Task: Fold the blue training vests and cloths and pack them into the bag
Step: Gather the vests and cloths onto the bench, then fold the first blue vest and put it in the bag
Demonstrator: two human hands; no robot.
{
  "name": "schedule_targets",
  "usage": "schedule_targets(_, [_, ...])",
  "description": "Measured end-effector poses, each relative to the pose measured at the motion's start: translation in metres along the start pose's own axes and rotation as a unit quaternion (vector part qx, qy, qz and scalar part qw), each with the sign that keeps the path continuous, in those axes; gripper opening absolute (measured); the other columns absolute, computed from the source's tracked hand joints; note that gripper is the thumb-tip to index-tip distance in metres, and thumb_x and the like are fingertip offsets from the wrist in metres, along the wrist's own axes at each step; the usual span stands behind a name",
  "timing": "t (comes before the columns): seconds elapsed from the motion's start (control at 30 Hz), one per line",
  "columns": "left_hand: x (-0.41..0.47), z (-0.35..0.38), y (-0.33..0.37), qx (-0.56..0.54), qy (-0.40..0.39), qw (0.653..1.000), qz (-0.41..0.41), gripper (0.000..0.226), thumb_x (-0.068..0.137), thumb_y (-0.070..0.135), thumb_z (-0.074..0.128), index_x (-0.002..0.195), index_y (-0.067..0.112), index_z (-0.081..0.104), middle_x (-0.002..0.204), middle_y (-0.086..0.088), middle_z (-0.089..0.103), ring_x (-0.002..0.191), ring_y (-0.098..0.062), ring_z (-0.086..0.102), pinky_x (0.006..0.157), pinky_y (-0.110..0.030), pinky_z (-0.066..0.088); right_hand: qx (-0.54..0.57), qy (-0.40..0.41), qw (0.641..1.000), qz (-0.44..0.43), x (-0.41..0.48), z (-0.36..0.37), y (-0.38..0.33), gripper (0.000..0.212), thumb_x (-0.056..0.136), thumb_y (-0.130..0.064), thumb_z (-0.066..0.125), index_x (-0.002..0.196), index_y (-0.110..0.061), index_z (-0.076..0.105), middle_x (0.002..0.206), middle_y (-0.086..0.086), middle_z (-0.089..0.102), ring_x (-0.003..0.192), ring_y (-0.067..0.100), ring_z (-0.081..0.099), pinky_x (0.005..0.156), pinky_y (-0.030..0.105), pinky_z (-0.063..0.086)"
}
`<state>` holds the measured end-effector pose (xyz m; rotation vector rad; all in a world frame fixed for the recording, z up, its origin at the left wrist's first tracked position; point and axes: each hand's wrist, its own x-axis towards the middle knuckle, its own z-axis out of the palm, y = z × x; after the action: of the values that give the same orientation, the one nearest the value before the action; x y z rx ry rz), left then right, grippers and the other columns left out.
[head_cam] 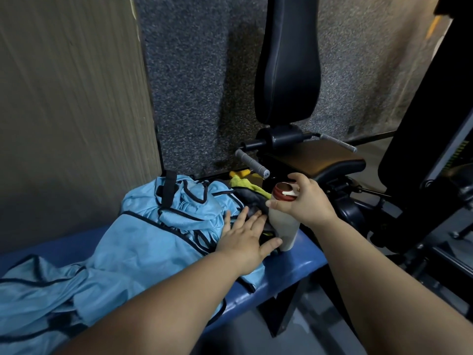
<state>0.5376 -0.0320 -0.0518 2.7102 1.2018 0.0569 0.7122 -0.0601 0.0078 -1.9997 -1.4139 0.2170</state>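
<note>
1. Vests [143, 242]: light blue, dark trim, unfolded heap along the blue bench [289, 272], lower left to centre of frame.
2. Dark cloth [248, 198] and yellow-green cloth [243, 184]: crumpled at centre of frame, at the far end of the heap, beside the bottle.
3. Bottle [284, 226]: pale body, dark red cap, upright on the right end of the bench.
4. Left hand [245, 242]: laid flat, fingers straight, on the vests, fingertips on the dark cloth, thumb near the bottle's base.
5. Right hand [304, 201]: fingers curled round the bottle's top, at the cap.
6. Black padded seat [320, 157]: right of centre, behind the bench.
</note>
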Motion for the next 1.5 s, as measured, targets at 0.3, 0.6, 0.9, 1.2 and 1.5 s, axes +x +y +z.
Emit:
schedule_targets(0.3, [-0.013,-0.011,-0.006,0.011,0.033,0.999,0.036,0.111,0.062,0.079,-0.014,0.156,0.021,0.0,0.163,0.007,-0.006,0.147,-0.013,-0.022,0.119,-0.038,-0.015,-0.05,0.017,0.998,0.027,0.001,-0.005,-0.006,0.104,0.06,-0.075,0.073,0.144,-0.025,0.035,0.139,0.006,0.048,0.118,0.025,0.055,0.088,0.042,0.052])
schedule_targets(0.6, [-0.045,-0.031,-0.027,0.028,0.093,0.993,0.063,0.1,0.071,0.077,-0.006,0.156,0.025,0.001,0.163,0.01,-0.01,0.145,-0.009,-0.025,0.115,-0.031,-0.021,-0.153,0.104,0.981,-0.053,-0.009,0.005,-0.039,0.085,0.075,-0.082,0.044,0.136,-0.023,0.048,0.134,0.006,0.054,0.133,0.029,0.041,0.11,0.056,0.03])
schedule_targets(0.9, [-0.139,-0.017,-0.153,-0.013,0.092,0.969,-0.23,0.076,0.076,0.08,-0.001,0.143,0.051,-0.023,0.154,0.018,-0.029,0.144,-0.018,-0.029,0.113,-0.054,-0.019,-0.102,0.031,0.965,-0.238,-0.037,0.079,-0.138,0.064,0.085,-0.068,0.042,0.122,-0.02,0.064,0.123,0.003,0.061,0.131,0.025,0.042,0.111,0.04,0.03])
schedule_targets(1.2, [-0.248,0.01,-0.243,0.017,0.029,0.914,-0.405,0.081,0.085,0.08,0.012,0.151,0.042,-0.015,0.162,0.007,-0.015,0.149,-0.025,-0.017,0.115,-0.062,-0.006,-0.105,-0.281,0.901,-0.313,-0.12,0.206,-0.193,0.084,0.079,-0.083,0.036,0.139,-0.025,0.052,0.141,0.004,0.052,0.136,0.021,0.038,0.114,0.031,0.027])
schedule_targets(1.5, [-0.306,0.016,-0.27,-0.039,0.08,0.919,-0.383,0.079,0.09,0.07,0.037,0.154,0.035,0.006,0.163,0.004,0.009,0.146,-0.023,0.015,0.118,-0.043,0.014,-0.153,-0.265,0.909,-0.282,-0.139,0.255,-0.198,0.047,0.09,-0.06,0.053,0.133,-0.04,0.054,0.138,-0.011,0.053,0.131,0.015,0.044,0.112,0.033,0.026])
